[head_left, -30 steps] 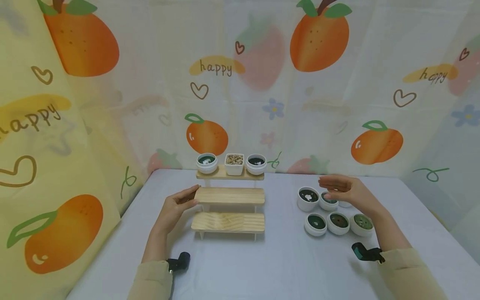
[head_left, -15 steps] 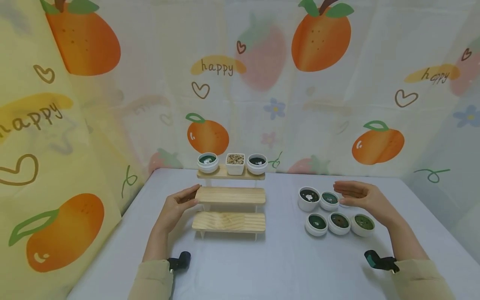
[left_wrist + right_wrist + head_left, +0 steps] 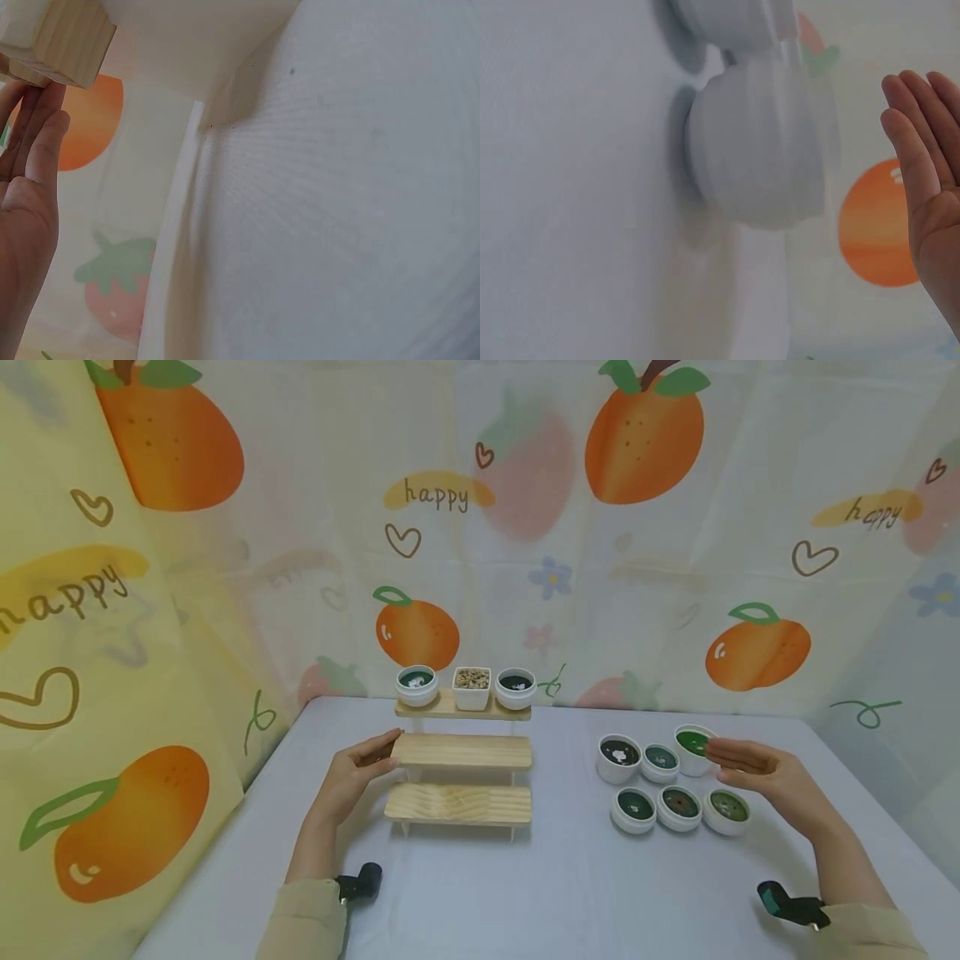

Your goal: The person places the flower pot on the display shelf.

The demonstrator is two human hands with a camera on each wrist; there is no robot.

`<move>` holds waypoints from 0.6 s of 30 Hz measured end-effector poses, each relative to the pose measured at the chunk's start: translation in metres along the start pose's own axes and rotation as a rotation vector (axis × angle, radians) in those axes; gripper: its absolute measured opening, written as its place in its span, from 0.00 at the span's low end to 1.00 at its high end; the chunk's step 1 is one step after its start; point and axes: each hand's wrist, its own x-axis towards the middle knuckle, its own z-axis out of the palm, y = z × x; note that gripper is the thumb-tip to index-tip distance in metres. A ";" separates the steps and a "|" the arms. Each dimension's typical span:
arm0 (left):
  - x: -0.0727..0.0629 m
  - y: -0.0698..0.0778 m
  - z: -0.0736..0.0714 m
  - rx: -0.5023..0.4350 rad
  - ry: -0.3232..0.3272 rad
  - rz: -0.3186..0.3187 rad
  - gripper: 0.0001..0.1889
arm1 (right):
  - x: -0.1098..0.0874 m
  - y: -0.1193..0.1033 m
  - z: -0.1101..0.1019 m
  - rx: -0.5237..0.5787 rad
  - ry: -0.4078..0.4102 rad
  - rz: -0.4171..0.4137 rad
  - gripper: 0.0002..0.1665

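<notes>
My left hand [image 3: 351, 777] rests its fingertips at the left end of the middle board [image 3: 461, 751] of a three-step wooden display stand [image 3: 457, 806]. In the left wrist view its fingers [image 3: 45, 150] reach up, extended, to the wood. On the top board stand a square white cup of beige bits [image 3: 472, 689] and two round white bowls, one with green contents [image 3: 417, 686], one with dark contents [image 3: 515, 689]. My right hand [image 3: 780, 781] is held with straight fingers and nothing in it, fingertips overlapping the edge of a white cup with bright green contents [image 3: 692, 750].
Several more small white bowls stand in two rows right of the stand, among them a dark-filled cup [image 3: 618, 759] and a green-filled bowl [image 3: 727, 812] at the front right. A white cloth covers the table [image 3: 480, 902]. A fruit-printed curtain [image 3: 637, 568] hangs behind.
My right hand has moved right and slightly toward me, from over the back row of bowls to its right end, uncovering the bright green cup. The left hand stays at the stand.
</notes>
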 end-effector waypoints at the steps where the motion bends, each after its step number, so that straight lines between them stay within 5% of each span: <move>1: 0.000 0.000 0.000 0.000 0.001 0.000 0.30 | -0.001 0.002 -0.001 -0.006 -0.002 0.012 0.33; 11: 0.000 0.001 0.000 -0.009 0.011 -0.006 0.30 | -0.010 0.023 -0.010 -0.106 0.007 0.148 0.38; 18: 0.001 0.000 0.000 -0.009 0.007 -0.011 0.31 | -0.013 0.036 -0.010 -0.067 -0.013 0.199 0.39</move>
